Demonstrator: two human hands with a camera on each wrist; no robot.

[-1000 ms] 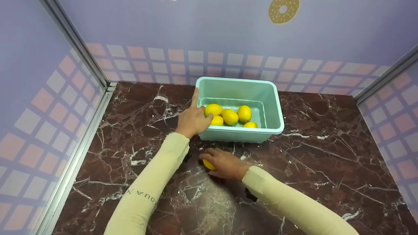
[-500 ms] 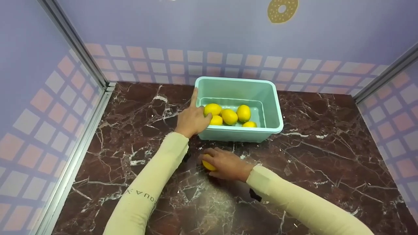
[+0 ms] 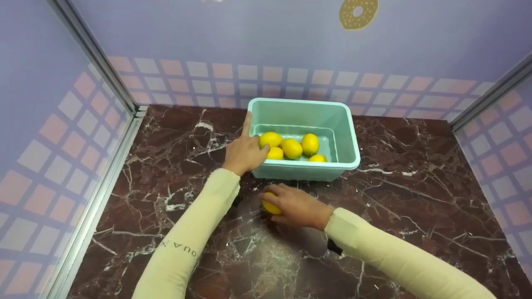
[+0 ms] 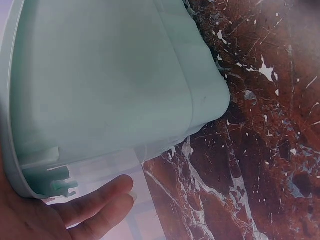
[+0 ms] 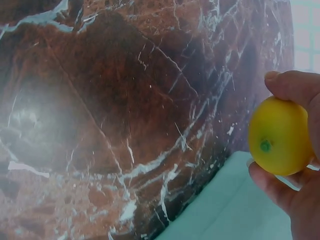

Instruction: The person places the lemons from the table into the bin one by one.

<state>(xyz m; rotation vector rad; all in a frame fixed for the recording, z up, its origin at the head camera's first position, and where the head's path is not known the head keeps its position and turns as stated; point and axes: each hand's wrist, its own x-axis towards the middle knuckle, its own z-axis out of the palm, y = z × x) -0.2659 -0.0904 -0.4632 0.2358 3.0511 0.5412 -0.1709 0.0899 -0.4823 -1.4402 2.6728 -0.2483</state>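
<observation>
In the head view my left hand (image 3: 246, 153) holds the left rim of a mint-green plastic bin (image 3: 303, 165). Its thumb reaches inside and the index finger lies along the rim. The left wrist view shows two fingers (image 4: 107, 202) stretched out along the bin's outer wall (image 4: 100, 90). My right hand (image 3: 301, 207) grips a lemon (image 3: 271, 204) in front of the bin; the right wrist view shows this lemon (image 5: 280, 137) between thumb and fingers. Inside the bin lie several lemons (image 3: 292, 148), one partly behind the left thumb. How high the held lemon is above the tabletop, I cannot tell.
A dark red marbled tabletop (image 3: 395, 216) lies under everything. Behind the bin stands a purple wall (image 3: 199, 33) with pink and white squares. Side panels with metal frame strips (image 3: 97, 182) border the table at left and right.
My right hand, gripping the lemon, has shifted slightly to the right and toward the bin. The left hand keeps its hold, and the bin and the lemons inside stay put.
</observation>
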